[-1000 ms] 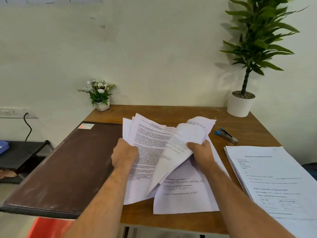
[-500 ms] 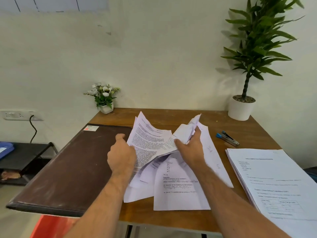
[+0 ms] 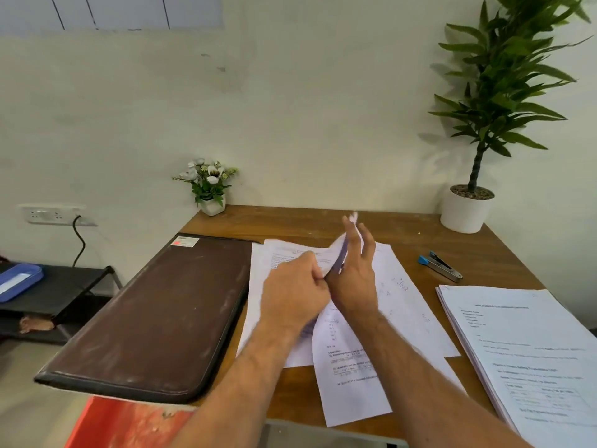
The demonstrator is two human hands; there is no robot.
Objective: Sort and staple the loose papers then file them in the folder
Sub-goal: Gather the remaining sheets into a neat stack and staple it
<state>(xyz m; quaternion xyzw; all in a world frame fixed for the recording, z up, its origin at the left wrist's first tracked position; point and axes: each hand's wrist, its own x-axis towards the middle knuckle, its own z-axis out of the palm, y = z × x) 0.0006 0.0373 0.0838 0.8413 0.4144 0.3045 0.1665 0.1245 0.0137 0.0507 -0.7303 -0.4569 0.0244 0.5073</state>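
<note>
Between the two hands, above the middle of the brown wooden worktop (image 3: 323,221), a few white printed sheets (image 3: 339,253) stand on edge, their long axis running away from the person. The left hand (image 3: 295,292) has its fingers curled, pinching the near lower edge of those sheets. The right hand (image 3: 353,279) lies flat against their right face, fingers straight and slightly spread, pointing away; motion blur hides the sheets' top corner. Beneath both hands, more loose white papers (image 3: 352,383) lie fanned and overlapping on the worktop. Just left of them lies the closed dark brown leather folder (image 3: 155,318), its long side running toward the wall. The small blue and metal stapler (image 3: 439,266) rests well to the right and a little farther off, so the right hand is the nearer one to fetch it. A neat thick stack of printed pages (image 3: 523,350) sits at the right edge.
</note>
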